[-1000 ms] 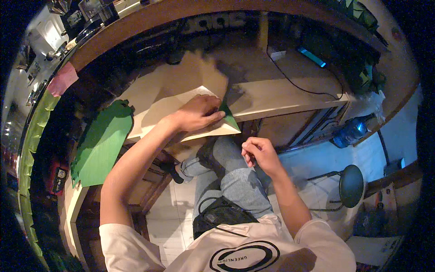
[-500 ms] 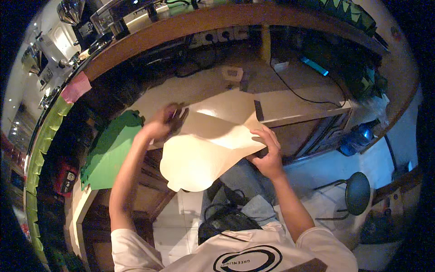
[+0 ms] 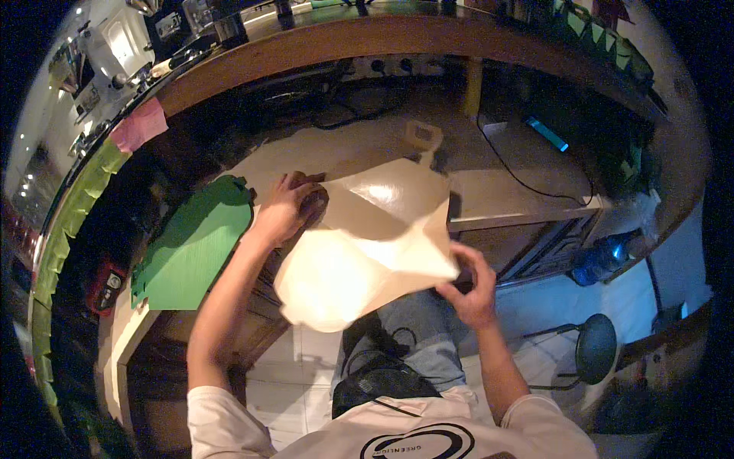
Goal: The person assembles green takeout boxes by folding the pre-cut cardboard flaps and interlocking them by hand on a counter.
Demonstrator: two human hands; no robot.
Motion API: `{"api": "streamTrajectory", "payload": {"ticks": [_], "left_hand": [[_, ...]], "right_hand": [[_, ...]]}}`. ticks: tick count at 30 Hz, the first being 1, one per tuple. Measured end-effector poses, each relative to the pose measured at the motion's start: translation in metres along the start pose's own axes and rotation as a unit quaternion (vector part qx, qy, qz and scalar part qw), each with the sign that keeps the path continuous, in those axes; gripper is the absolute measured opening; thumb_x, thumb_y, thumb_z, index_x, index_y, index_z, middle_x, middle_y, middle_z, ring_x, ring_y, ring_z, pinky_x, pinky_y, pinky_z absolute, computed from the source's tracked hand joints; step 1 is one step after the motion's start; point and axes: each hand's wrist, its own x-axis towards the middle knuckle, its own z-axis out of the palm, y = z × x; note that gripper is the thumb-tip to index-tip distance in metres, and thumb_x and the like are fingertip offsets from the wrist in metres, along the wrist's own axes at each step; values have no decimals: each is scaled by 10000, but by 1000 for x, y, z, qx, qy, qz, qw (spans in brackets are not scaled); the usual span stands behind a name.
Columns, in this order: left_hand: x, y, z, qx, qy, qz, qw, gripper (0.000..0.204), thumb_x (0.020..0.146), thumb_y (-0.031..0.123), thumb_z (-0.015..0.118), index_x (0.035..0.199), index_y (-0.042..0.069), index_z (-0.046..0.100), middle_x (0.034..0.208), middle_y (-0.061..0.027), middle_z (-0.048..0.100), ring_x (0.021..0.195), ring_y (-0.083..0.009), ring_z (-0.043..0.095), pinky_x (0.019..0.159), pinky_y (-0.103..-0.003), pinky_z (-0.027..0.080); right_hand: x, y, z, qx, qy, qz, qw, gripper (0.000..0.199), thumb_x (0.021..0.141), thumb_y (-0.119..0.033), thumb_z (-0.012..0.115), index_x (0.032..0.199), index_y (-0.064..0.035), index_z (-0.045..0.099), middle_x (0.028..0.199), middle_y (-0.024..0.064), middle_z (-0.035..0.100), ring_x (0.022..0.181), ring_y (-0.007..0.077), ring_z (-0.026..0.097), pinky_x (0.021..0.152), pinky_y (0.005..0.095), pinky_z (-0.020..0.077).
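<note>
Green paper (image 3: 191,252) lies left of the cream sheet (image 3: 332,268), whose corner the right hand (image 3: 475,291) pinches; shadowed left hand (image 3: 287,208), grip unclear.

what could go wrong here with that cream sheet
The cream sheet juts past the counter edge above the person's lap, so it might slip down if it loses support.

It is bent into ridges beside the right hand, so pressing there could leave a stray crease.

The left forearm lies close beside the green sheet and might nudge it.
</note>
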Motion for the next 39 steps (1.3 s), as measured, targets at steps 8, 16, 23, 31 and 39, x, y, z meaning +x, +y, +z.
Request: {"api": "streamTrajectory", "payload": {"ticks": [8, 16, 23, 31, 39], "left_hand": [[3, 83, 45, 211, -243, 77, 944, 901, 987, 664, 297, 1604, 33, 116, 1615, -348, 133, 1513, -485, 148, 1243, -512, 149], [11, 70, 80, 94, -113, 209, 967, 686, 914, 442, 433, 1469, 41, 388, 1530, -317, 332, 1466, -475, 271, 1236, -521, 194], [41, 58, 83, 114, -85, 266, 953, 595, 939, 402, 452, 1414, 42, 450, 1491, -262, 404, 1427, -438, 351, 1186, -537, 278], [44, 75, 104, 40, -26, 223, 974, 439, 959, 248, 474, 1283, -44, 531, 1343, -263, 539, 1318, -426, 479, 1123, -509, 366], [42, 77, 105, 73, -57, 195, 976, 583, 936, 258, 455, 1399, -98, 457, 1491, -289, 440, 1427, -417, 388, 1213, -475, 279]], "right_hand": [[3, 12, -29, 266, 181, 144, 936, 475, 1090, -348, 411, 1390, 11, 488, 1305, 154, 611, 1225, 237, 577, 1076, 378, 434], [65, 7, -46, 407, 58, 192, 891, 707, 1066, -539, 296, 1489, 19, 396, 1515, 219, 460, 1366, 319, 491, 1160, 435, 380], [146, 35, -35, 428, -125, 291, 846, 940, 974, -750, 285, 1483, 27, 425, 1527, 162, 471, 1391, 294, 463, 1175, 435, 347], [168, 45, 5, 446, -88, 371, 810, 994, 943, -796, 276, 1491, 20, 424, 1560, 134, 437, 1433, 291, 407, 1203, 441, 292], [164, 28, 18, 470, -176, 333, 798, 1002, 952, -784, 266, 1511, 39, 384, 1595, 153, 375, 1458, 281, 370, 1226, 387, 249]]}}
